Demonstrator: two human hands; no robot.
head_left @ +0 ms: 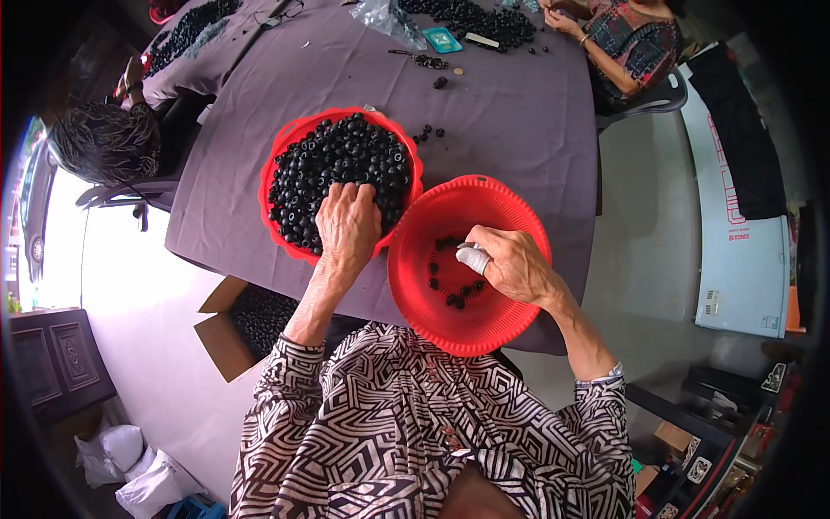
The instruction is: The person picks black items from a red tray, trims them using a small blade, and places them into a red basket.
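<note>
Black, round bead-like pieces (298,177) at eleven o'clock in a scalloped red bowl (296,134), around left hand's (350,227) buried fingers, grip hidden. Ribbed red bowl (471,199) at one o'clock, beneath right hand's (512,264) curled fingers, hold unclear. Liable to tip if pressed on six-o'clock rim.

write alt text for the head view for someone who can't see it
A person's left hand dips its fingers into a red bowl heaped with small dark round pieces, while the right hand, thumb wrapped in white, is over a second red bowl holding only a few. Other people sit left and right of the cloth-covered table.
</note>
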